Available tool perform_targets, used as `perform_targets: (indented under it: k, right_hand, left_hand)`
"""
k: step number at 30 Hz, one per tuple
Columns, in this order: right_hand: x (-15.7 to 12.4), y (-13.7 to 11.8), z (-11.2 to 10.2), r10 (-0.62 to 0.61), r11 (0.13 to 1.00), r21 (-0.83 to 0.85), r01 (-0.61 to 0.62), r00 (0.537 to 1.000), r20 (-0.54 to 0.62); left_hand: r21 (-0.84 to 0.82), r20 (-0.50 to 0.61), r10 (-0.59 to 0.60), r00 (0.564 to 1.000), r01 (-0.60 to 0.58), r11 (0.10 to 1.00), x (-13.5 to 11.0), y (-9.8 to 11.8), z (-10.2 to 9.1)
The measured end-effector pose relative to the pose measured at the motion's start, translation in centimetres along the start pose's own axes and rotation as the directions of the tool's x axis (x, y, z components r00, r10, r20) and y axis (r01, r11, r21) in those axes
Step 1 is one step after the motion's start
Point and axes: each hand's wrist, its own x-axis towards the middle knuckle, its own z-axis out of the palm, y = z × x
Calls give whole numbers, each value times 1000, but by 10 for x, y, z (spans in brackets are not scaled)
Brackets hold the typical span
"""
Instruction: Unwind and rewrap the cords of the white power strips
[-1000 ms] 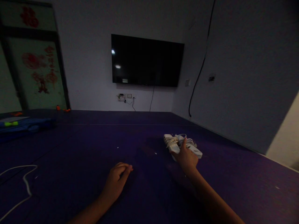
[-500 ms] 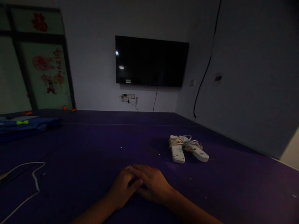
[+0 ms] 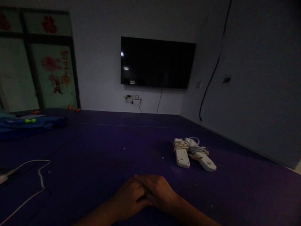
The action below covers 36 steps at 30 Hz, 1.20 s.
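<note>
My left hand [image 3: 129,199] rests palm down on the purple mat [image 3: 94,150], fingers flat. My right hand [image 3: 157,191] lies across its fingers, also flat, holding nothing. Two white power strips [image 3: 192,153] with cords wound round them lie side by side on the mat, ahead and to the right of my hands, out of touch.
A dark wall-mounted TV [image 3: 156,62] hangs ahead above wall sockets [image 3: 133,98]. A white cable [image 3: 35,175] trails over the mat at the left. A blue bundle [image 3: 30,124] lies far left. A glass door with red decorations [image 3: 54,75] stands at the left; a grey wall closes the right.
My right hand let go of the power strips and drew back onto my left hand. The strips stayed on the mat. The view shifted slightly leftward.
</note>
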Motion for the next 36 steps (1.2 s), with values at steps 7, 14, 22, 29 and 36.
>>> perform_targets:
  k: [7, 14, 22, 29, 36]
  right_hand:
    - [-3, 4, 3, 62, 997, -51, -59, 996, 69]
    - [-3, 3, 2, 75, 997, -41, -72, 995, 63]
    - [-3, 3, 4, 45, 996, -83, -41, 998, 45]
    - [-2, 2, 2, 64, 993, -99, -57, 995, 72]
    - [-1, 2, 1, 56, 993, -107, -50, 997, 61]
  left_hand:
    - [53, 38, 70, 997, -72, 996, -2, -8, 5]
    - [125, 5, 147, 989, -146, 981, -5, -11, 5]
    - [131, -2, 119, 993, -118, 984, -5, -10, 5]
    - [121, 9, 105, 994, -106, 987, -4, -10, 5]
    - [117, 4, 96, 995, -96, 989, -5, -13, 6]
